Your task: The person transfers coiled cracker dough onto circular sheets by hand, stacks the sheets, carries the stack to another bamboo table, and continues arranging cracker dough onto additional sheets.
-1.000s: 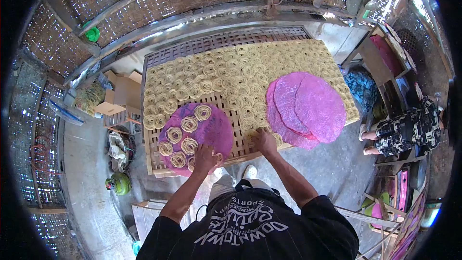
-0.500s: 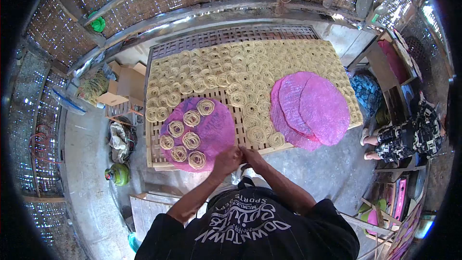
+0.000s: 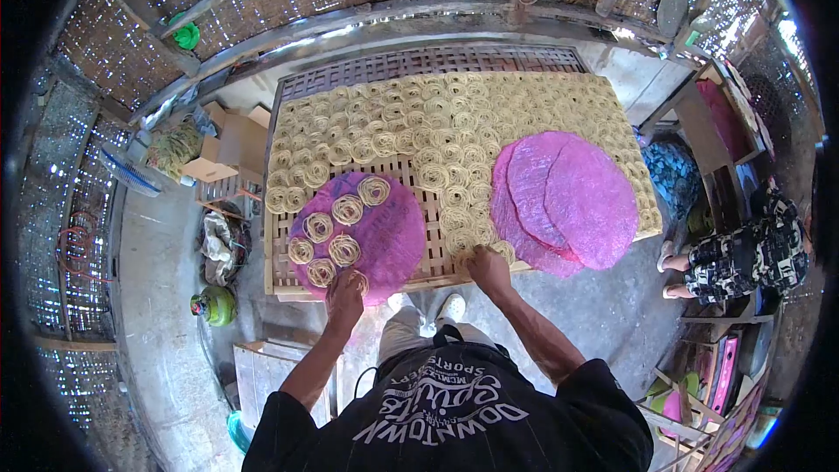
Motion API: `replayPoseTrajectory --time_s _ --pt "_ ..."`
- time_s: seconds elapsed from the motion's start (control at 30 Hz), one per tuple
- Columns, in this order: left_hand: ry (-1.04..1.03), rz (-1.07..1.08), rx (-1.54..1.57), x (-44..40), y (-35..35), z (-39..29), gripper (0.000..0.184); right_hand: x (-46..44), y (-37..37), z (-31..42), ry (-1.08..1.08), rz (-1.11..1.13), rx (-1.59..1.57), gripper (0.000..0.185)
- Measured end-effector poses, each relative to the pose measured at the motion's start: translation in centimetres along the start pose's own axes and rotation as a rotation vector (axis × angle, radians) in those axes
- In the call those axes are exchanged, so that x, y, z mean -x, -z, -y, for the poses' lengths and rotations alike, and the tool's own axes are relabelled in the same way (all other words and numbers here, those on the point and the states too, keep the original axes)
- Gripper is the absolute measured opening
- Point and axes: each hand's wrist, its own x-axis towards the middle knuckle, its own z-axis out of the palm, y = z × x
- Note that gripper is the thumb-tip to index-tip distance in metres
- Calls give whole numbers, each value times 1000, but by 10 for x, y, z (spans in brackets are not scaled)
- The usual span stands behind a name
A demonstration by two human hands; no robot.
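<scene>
Left grip (image 3: 344,301) at nest (image 3: 362,281), just beyond it on sheet (image 3: 393,240); right grip (image 3: 489,271) over row (image 3: 458,243) on bench (image 3: 428,282). Closure hidden on both, can't tell. Looks like mid nest-handling; next move calls for light touch.

A pale slatted tray (image 3: 434,249) carries rows of coiled, noodle-like nests (image 3: 450,135), packed closely across its back and right side. At left, a round pink sheet (image 3: 389,236) lies on the bare slats, while overlapping pink sheets (image 3: 591,201) rest over the nests at right, overhanging the front edge.
</scene>
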Motion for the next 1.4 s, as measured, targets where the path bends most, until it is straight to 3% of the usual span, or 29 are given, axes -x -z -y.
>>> replayPoseTrajectory --time_s 0.17,0.37,0.47,0.57,0.7,0.77,0.83,0.87,0.9,1.0,1.03,1.13,1.17,1.23,1.33,1.4 --pt "-62 -45 -163 -9 5 -2 44 2 12 2 -46 -7 79 40" --pt "-13 211 -219 -25 5 16 53 6 38 22 -106 -105 28 41" --pt "-48 327 -150 -37 -5 42 58 4 19 32 -16 -81 -9 38" --pt "-23 560 -242 -55 8 38 51 1 -3 54 45 14 -87 36" --pt "-350 477 -143 -62 11 49 26 -13 -31 87 30 212 -288 41" --pt "-308 533 -19 -59 13 56 28 -16 -50 101 -44 349 -463 45" --pt "-166 687 118 -61 24 52 34 -18 -63 111 148 504 -656 42" --pt "-109 752 71 -64 35 44 42 -22 -62 119 29 663 -726 41" --pt "-69 745 135 -66 42 40 43 -27 -49 139 -104 809 -775 41" --pt "7 677 452 -76 53 35 41 -32 -58 146 -389 870 -944 42" --pt "26 642 581 -80 55 32 40 -38 -50 156 -487 916 -891 52" --pt "7 563 646 -102 63 12 35 -53 -35 158 -546 938 -866 64" --pt "38 521 573 -111 65 -2 36 -58 -26 165 -598 852 -814 74" --pt "95 447 427 -127 72 -35 39 -73 -34 149 -635 725 -995 65" --pt "-278 139 563 -137 32 -39 40 -98 -38 135 -543 443 -1046 47" --pt "-408 -24 481 -150 27 -36 41 -122 -39 131 -409 221 -916 37"
